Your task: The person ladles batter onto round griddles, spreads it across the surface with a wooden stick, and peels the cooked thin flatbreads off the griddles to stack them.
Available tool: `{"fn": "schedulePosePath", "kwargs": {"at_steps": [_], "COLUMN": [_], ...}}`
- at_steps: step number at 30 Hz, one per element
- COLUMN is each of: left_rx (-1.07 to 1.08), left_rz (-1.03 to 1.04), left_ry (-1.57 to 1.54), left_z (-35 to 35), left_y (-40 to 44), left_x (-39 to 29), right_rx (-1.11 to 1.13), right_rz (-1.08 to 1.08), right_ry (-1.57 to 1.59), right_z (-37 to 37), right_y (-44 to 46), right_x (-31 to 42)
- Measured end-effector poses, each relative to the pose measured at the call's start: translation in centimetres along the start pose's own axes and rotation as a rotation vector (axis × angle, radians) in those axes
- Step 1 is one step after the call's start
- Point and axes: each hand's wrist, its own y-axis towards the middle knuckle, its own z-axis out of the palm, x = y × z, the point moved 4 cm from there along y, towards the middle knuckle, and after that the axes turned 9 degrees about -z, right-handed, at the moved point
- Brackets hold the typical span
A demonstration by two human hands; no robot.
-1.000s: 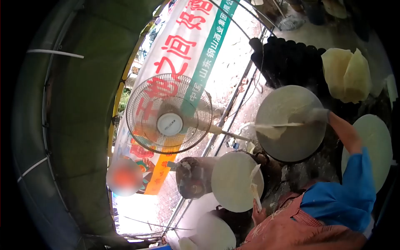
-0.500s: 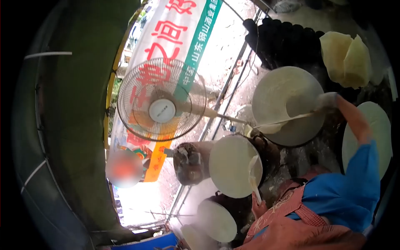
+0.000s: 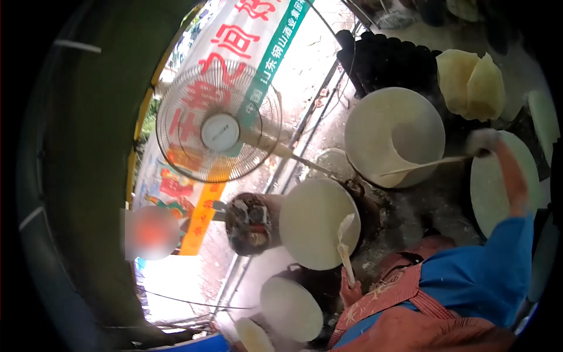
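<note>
My right hand (image 3: 484,142), in a pale glove, is closed around the handle of a long, thin batter spreader (image 3: 427,165). The spreader reaches across the near part of a large round griddle (image 3: 381,120), where pale batter covers part of the surface and a darker patch shows bare. Lower down, my left hand (image 3: 350,288) grips a scraper (image 3: 345,249) by its light handle. Its batter-coated blade lies over the right part of a second round griddle (image 3: 314,226), which looks evenly pale.
A standing fan (image 3: 220,132) is beyond the griddles, before a printed banner (image 3: 229,53). Folded thin pancakes (image 3: 471,85) lie at upper right, near another round griddle (image 3: 504,182). A pot of dark contents (image 3: 248,224) and a pale disc (image 3: 291,309) are at lower left. Someone with a blurred head (image 3: 153,233) is outside.
My right hand has drawn outward, away from the large griddle, and the spreader's tip has moved in from its left edge. The scraper stays on the second griddle. The whole view has shifted slightly.
</note>
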Motion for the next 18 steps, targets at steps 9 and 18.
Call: {"fn": "schedulePosePath", "kwargs": {"at_steps": [9, 18], "left_rx": [0.281, 0.491], "left_rz": [-0.018, -0.358], "left_ry": [-0.210, -0.619], "left_z": [-5.5, -9.7], "left_y": [1.9, -2.5], "left_x": [5.8, 3.4], "right_rx": [-1.441, -0.986], "right_rz": [0.805, 1.243], "right_ry": [0.822, -0.523], "right_z": [24.9, 24.6], "right_y": [10.9, 18.2], "right_x": [18.1, 19.8]}}
